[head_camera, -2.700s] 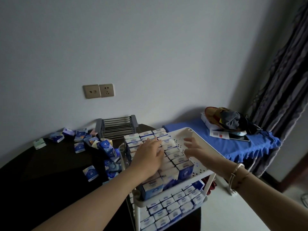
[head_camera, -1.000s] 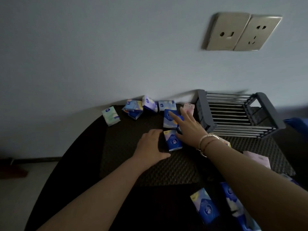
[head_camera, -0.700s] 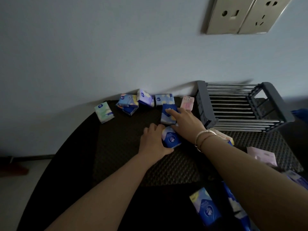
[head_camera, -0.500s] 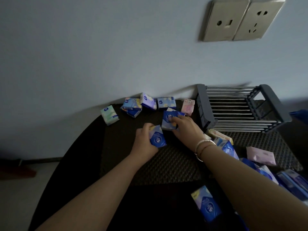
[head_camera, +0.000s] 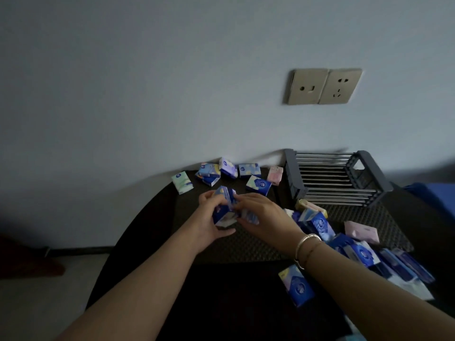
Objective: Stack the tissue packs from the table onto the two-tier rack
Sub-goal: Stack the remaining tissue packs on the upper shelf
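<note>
Between both hands (head_camera: 246, 215), blurred blue tissue packs (head_camera: 224, 205) sit half hidden.

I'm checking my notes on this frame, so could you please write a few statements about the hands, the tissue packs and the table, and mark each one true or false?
1. Both the left hand and the right hand hold blue tissue packs above the table. True.
2. A bracelet sits on the left wrist. False: it is on the right wrist.
3. A pale green pack lies near the table's far edge, left of the others. True.
4. The metal drying rack is full of packs. False: none show on its bars.
5. Two wall sockets are on the wall above the table. True.
</note>
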